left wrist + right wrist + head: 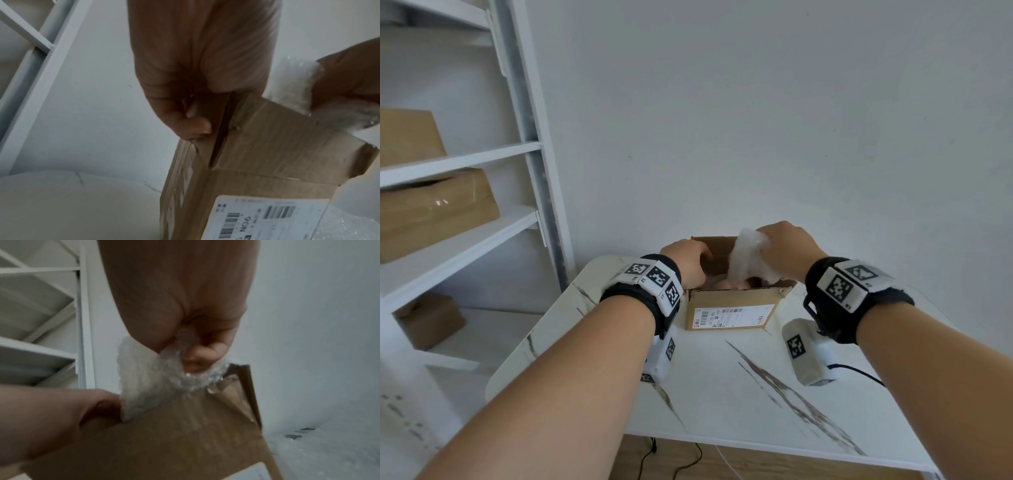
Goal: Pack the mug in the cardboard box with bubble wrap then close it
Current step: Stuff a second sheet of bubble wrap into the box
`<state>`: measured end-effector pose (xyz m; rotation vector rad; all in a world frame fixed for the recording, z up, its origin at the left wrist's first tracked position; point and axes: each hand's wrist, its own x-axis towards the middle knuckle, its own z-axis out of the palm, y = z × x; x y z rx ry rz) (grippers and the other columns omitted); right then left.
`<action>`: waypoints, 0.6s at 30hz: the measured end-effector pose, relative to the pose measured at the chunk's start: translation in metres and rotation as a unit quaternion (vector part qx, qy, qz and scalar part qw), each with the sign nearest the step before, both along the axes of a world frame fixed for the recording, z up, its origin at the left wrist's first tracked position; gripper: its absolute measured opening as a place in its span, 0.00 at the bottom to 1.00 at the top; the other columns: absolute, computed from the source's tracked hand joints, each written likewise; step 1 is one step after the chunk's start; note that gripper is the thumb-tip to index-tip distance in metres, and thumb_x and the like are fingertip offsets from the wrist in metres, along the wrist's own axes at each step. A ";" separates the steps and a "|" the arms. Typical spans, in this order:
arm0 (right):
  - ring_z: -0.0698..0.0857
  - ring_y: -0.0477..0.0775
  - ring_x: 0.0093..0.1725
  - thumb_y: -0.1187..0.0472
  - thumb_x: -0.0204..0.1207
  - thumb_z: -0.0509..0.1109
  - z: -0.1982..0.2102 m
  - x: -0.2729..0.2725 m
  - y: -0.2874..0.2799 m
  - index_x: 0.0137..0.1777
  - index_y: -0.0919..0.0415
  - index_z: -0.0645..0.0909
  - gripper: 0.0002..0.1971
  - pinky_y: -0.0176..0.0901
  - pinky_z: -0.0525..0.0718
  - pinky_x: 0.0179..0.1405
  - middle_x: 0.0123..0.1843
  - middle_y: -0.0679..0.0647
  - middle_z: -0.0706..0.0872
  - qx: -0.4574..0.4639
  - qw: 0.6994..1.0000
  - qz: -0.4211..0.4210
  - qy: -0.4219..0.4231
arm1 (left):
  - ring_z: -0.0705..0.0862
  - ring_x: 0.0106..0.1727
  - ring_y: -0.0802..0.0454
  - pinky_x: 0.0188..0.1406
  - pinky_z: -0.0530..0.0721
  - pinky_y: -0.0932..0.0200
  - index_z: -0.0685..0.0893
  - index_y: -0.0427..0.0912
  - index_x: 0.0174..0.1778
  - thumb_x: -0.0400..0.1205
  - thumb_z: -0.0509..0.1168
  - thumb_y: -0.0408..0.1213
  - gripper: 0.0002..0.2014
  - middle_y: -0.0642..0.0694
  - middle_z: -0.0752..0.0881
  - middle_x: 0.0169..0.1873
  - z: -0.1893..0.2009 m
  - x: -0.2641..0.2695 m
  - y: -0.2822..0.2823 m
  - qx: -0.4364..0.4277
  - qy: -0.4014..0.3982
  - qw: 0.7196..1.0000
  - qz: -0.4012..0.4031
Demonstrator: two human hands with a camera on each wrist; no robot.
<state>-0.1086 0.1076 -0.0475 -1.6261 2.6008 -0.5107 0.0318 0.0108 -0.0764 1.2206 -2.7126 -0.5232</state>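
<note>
An open cardboard box (732, 317) with a white shipping label stands on the marble-patterned table (722, 394) near the wall. My left hand (690, 263) grips the box's left flap, and the thumb (195, 126) presses on the cardboard (267, 146). My right hand (784, 250) holds a bunched sheet of bubble wrap (748, 257) over the box opening, and its lower end hangs inside. The fingers are curled round the wrap (156, 373). Low inside the box is a pinkish shape (727, 285); I cannot tell whether it is the mug.
A white shelf unit (458, 161) with several cardboard boxes (434, 212) stands to the left. A wall rises close behind the box. More bubble wrap (349, 227) lies on the table to the right of the box. Cables (671, 459) hang below the table's front edge.
</note>
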 end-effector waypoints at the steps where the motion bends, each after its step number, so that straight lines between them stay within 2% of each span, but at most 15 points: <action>1: 0.79 0.54 0.34 0.70 0.73 0.57 0.000 -0.002 -0.003 0.30 0.52 0.70 0.14 0.37 0.70 0.26 0.32 0.50 0.79 -0.031 0.999 0.007 -0.023 | 0.83 0.62 0.43 0.51 0.83 0.56 0.74 0.48 0.75 0.78 0.63 0.27 0.28 0.44 0.76 0.71 0.001 -0.001 -0.001 0.000 -0.002 1.000 0.000; 3: 0.81 0.54 0.39 0.67 0.73 0.58 -0.001 0.000 -0.006 0.38 0.50 0.71 0.09 0.38 0.71 0.29 0.39 0.51 0.83 -0.054 0.998 0.025 -0.032 | 0.84 0.57 0.41 0.46 0.84 0.55 0.77 0.47 0.70 0.77 0.64 0.30 0.24 0.42 0.77 0.66 0.002 -0.001 -0.003 -0.005 -0.014 1.000 -0.004; 5: 0.82 0.56 0.44 0.67 0.72 0.61 -0.002 0.000 -0.006 0.50 0.50 0.71 0.12 0.39 0.73 0.32 0.44 0.51 0.82 -0.057 0.997 0.033 -0.041 | 0.85 0.52 0.39 0.46 0.86 0.52 0.80 0.45 0.63 0.74 0.65 0.33 0.20 0.39 0.77 0.63 0.004 0.000 -0.005 -0.024 -0.025 0.999 -0.008; 6: 0.82 0.57 0.44 0.69 0.72 0.60 -0.001 0.000 -0.005 0.52 0.52 0.74 0.13 0.40 0.74 0.33 0.44 0.51 0.82 -0.055 0.997 0.033 -0.047 | 0.85 0.51 0.39 0.48 0.87 0.50 0.80 0.45 0.62 0.73 0.65 0.34 0.19 0.40 0.76 0.62 0.004 0.000 -0.006 -0.031 -0.020 0.999 -0.002; 8: 0.81 0.57 0.39 0.73 0.73 0.57 -0.003 -0.003 -0.005 0.41 0.55 0.77 0.13 0.41 0.75 0.31 0.37 0.52 0.81 -0.041 0.996 0.037 -0.063 | 0.82 0.55 0.42 0.51 0.85 0.51 0.77 0.46 0.62 0.73 0.67 0.30 0.21 0.42 0.73 0.62 0.002 0.000 -0.008 -0.044 0.008 0.999 0.019; 10: 0.78 0.55 0.33 0.74 0.73 0.55 -0.005 -0.005 -0.005 0.29 0.53 0.73 0.18 0.39 0.73 0.26 0.31 0.51 0.79 -0.035 0.995 0.039 -0.082 | 0.79 0.58 0.45 0.50 0.80 0.55 0.75 0.45 0.62 0.72 0.66 0.24 0.23 0.44 0.74 0.64 0.000 0.000 -0.009 -0.071 0.050 0.996 0.026; 12: 0.78 0.55 0.31 0.74 0.74 0.55 -0.004 -0.005 -0.005 0.27 0.52 0.73 0.19 0.38 0.72 0.24 0.29 0.51 0.79 -0.052 0.993 0.040 -0.093 | 0.79 0.60 0.48 0.51 0.77 0.59 0.75 0.46 0.62 0.74 0.62 0.22 0.22 0.48 0.77 0.65 0.003 -0.001 -0.008 -0.093 0.132 0.987 0.009; 13: 0.79 0.56 0.31 0.73 0.74 0.55 -0.003 -0.005 -0.005 0.28 0.53 0.73 0.18 0.39 0.72 0.24 0.29 0.51 0.79 -0.069 0.992 0.035 -0.096 | 0.79 0.61 0.50 0.53 0.76 0.60 0.77 0.47 0.62 0.75 0.61 0.23 0.21 0.50 0.79 0.64 0.008 -0.003 -0.006 -0.076 0.195 0.978 0.005; 15: 0.78 0.57 0.35 0.71 0.73 0.58 0.002 -0.008 -0.007 0.33 0.57 0.73 0.12 0.39 0.70 0.26 0.31 0.50 0.77 -0.126 0.986 0.021 -0.103 | 0.82 0.60 0.53 0.57 0.78 0.60 0.81 0.47 0.58 0.78 0.61 0.31 0.15 0.53 0.85 0.58 0.023 -0.009 0.000 0.030 0.315 0.949 0.004; 17: 0.78 0.55 0.38 0.67 0.73 0.64 0.007 -0.010 -0.009 0.41 0.55 0.76 0.06 0.38 0.70 0.28 0.35 0.50 0.78 -0.175 0.977 0.016 -0.124 | 0.82 0.53 0.53 0.52 0.78 0.58 0.83 0.44 0.52 0.76 0.64 0.40 0.10 0.52 0.85 0.49 0.039 -0.015 0.008 0.126 0.337 0.933 -0.021; 18: 0.76 0.54 0.36 0.65 0.73 0.65 0.011 -0.011 -0.009 0.39 0.55 0.74 0.05 0.38 0.69 0.28 0.35 0.50 0.77 -0.188 0.972 0.011 -0.139 | 0.81 0.49 0.53 0.48 0.77 0.59 0.82 0.43 0.47 0.75 0.67 0.42 0.09 0.51 0.83 0.45 0.045 -0.017 0.009 0.144 0.319 0.936 -0.039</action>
